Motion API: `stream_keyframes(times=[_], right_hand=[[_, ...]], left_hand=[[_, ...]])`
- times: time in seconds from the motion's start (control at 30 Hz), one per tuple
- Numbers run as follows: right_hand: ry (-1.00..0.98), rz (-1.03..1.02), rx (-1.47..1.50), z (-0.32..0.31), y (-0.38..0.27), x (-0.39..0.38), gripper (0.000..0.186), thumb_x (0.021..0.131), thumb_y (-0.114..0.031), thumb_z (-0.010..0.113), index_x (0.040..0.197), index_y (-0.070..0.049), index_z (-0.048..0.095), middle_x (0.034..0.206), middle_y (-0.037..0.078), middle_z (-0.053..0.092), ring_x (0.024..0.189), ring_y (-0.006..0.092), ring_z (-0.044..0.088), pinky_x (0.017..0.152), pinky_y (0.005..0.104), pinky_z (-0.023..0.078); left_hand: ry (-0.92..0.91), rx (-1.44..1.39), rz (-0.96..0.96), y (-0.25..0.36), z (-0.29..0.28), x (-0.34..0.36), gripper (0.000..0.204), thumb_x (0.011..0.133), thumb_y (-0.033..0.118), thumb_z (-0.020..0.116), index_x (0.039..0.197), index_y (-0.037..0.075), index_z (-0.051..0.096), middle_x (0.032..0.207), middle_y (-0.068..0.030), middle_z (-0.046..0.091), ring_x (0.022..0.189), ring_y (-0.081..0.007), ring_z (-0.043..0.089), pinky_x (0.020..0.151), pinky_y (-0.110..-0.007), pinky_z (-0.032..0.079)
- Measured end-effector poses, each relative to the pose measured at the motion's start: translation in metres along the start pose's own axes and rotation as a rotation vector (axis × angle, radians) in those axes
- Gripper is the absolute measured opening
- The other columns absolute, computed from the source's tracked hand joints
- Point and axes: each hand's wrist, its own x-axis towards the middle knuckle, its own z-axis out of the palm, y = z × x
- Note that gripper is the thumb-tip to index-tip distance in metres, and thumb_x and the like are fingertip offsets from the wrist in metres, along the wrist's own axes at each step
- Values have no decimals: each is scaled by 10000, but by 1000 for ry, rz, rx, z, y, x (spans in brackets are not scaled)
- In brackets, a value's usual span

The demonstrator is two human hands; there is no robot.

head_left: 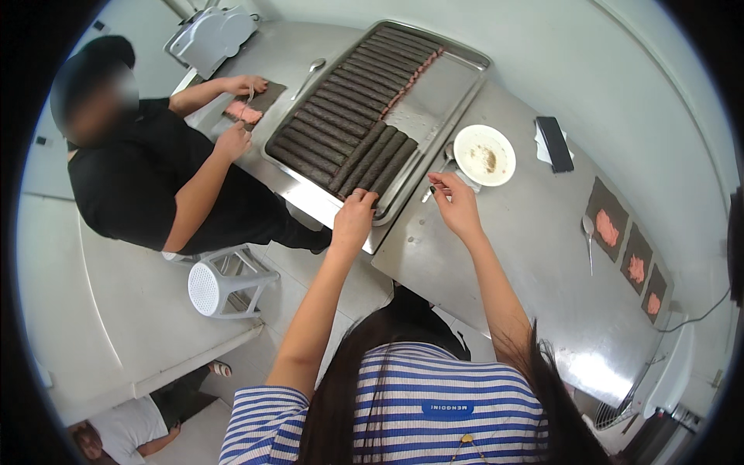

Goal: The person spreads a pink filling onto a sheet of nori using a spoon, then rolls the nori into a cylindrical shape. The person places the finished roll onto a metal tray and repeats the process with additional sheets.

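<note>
My left hand [355,217] is at the near edge of a large metal tray [484,62], its fingers closed around the near end of a dark roll [394,164]. That roll lies beside a few others set slantwise to the long packed rows of dark rolls [341,108], some with pink filling showing at their ends. To the right of the tray, my right hand [457,208] hovers over the table, fingers loosely bent and apart, with nothing visible in them. It is just below a white bowl [463,147] with pale residue inside and a spoon [449,152] beside it.
At left, a co-worker's hands [242,136] work on a dark sheet with pink filling. A spoon [314,68] lies by the tray. On the right are a phone [554,143], another spoon [589,232] and dark sheets topped with pink filling [608,227]. A stool [221,287] stands lower left.
</note>
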Motion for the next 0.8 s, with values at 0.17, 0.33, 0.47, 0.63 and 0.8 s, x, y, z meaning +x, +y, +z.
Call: stream_keyframes(times=[0.17,0.33,0.47,0.63,0.8], right_hand=[[-107,-122,-82,19,15,14,303,851,24,512,1134,-8,618,1049,103,627,925,195,633,816,299,507],[-209,-64,-62,25,7,-8,290,828,51,514,1086,-5,634,1008,123,631,900,217,623,824,280,494],[-146,-67,-16,-2,18,-28,296,828,67,517,1081,-20,643,1014,122,631,908,213,624,815,290,500],[38,-17,-47,-54,26,-72,259,831,66,524,1030,-21,664,1013,120,638,895,233,630,789,308,505],[350,43,-238,-136,58,-142,273,812,75,526,1030,-20,658,1009,126,628,899,248,618,786,310,491]], left_hand=[[68,1,-28,-1,19,3,235,804,77,572,1037,91,599,1039,-128,565,981,-338,586,792,-437,495],[9,49,-45,-1,20,6,197,797,39,534,994,48,550,1017,-131,543,992,-306,585,778,-414,510],[62,53,-25,10,29,10,252,758,-12,543,1002,49,537,1114,-160,518,1038,-341,556,796,-448,504],[216,-79,61,61,22,2,270,766,-5,608,1016,74,543,1087,-138,515,910,-334,582,728,-443,498],[-66,-284,166,164,47,-20,276,805,26,645,1065,73,563,1090,-101,543,817,-252,622,707,-370,501]])
